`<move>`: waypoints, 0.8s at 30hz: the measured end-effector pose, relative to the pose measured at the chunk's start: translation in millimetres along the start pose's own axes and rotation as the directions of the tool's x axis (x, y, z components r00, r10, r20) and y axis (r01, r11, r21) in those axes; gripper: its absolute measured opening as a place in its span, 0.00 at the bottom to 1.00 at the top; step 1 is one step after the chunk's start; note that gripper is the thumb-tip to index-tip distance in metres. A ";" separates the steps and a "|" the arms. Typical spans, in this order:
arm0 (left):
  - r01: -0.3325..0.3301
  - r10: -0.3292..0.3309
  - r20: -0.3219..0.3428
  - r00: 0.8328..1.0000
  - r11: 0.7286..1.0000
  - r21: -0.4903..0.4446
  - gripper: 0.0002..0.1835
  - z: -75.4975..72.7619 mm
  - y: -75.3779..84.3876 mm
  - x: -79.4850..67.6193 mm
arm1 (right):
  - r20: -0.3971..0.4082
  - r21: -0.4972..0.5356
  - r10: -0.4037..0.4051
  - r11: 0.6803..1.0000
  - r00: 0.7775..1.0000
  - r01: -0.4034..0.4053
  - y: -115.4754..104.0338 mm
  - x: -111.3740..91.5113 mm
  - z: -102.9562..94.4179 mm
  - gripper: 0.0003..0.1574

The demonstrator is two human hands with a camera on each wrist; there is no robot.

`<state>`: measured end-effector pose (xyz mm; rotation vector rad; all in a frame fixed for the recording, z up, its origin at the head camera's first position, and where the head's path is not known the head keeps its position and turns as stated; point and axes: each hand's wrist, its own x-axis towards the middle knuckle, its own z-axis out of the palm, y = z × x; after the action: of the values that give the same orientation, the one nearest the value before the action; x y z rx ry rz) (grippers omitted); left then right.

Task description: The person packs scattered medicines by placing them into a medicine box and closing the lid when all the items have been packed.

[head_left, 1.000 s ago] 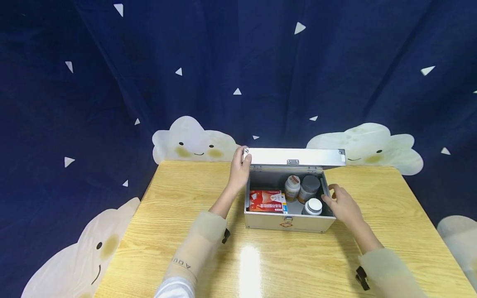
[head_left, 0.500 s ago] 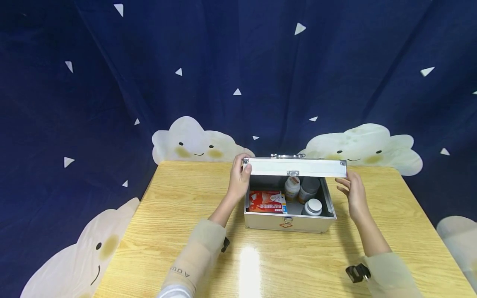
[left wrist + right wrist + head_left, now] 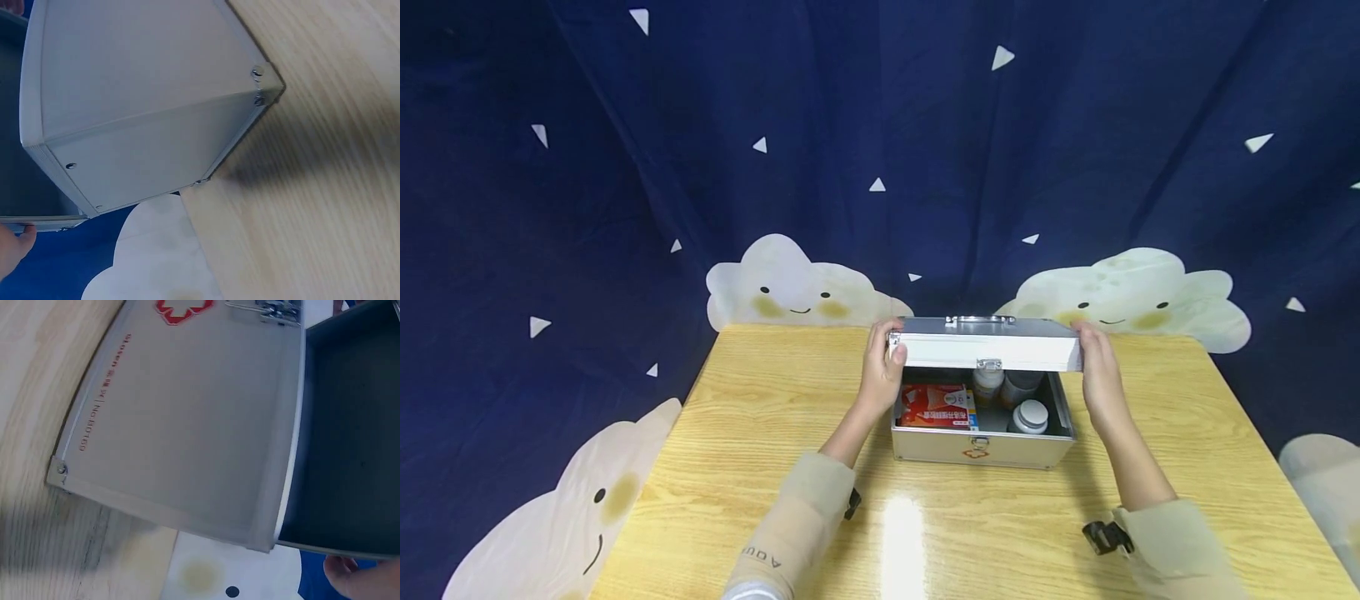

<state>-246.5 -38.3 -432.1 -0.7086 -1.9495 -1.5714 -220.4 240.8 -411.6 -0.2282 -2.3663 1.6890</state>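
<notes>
A silver aluminium medicine case [image 3: 932, 447] stands on the table, its lid [image 3: 951, 351] tilted partway down over the back half. My left hand [image 3: 880, 375] grips the lid's left end, thumb on the front edge. At the right end, my right hand [image 3: 1101, 379] holds the lid, fingers over its top corner. Inside the case lie a red medicine box [image 3: 935, 407] on the left and a white-capped bottle [image 3: 1031, 415] at front right. Behind that, two more bottles [image 3: 988, 387] are partly hidden under the lid. The right wrist view shows the red cross emblem [image 3: 182, 309] on the case front.
The wooden table [image 3: 775, 392] extends around the case on all sides. A dark blue curtain [image 3: 820, 150] with white triangles and smiling clouds hangs behind it. A metal handle [image 3: 980, 319] lies along the lid's top, and a latch [image 3: 979, 443] sits on the case front.
The lid has swung forward and down, its top and handle coming into view. My right hand has risen from the case's right rim to the lid's right end; my left hand has kept its grip.
</notes>
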 end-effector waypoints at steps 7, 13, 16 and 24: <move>-0.036 0.034 0.048 0.998 0.998 0.046 0.20 -2.0 0.7 -9.1 | -0.124 -0.059 -0.018 0.998 0.992 0.011 6.5 -9.3 10.0 0.33; -0.061 0.055 0.095 0.994 0.996 0.058 0.14 -4.2 -0.7 -20.5 | -0.183 -0.053 -0.085 0.996 0.979 0.076 23.8 -18.4 14.8 0.28; -0.071 0.064 0.134 0.989 0.996 0.045 0.16 -6.4 -3.5 -26.7 | -0.207 -0.070 -0.123 0.991 0.971 0.111 34.3 -23.2 16.8 0.27; -0.134 0.085 0.239 0.967 0.972 0.196 0.30 -7.4 -51.9 -53.4 | -0.253 -0.107 -0.225 0.973 0.941 0.204 60.9 -34.7 20.2 0.24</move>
<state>-243.2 -58.9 -504.0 -0.9247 -2.1621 -1.2390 -192.7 233.4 -478.7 -0.1866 -2.1749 1.3747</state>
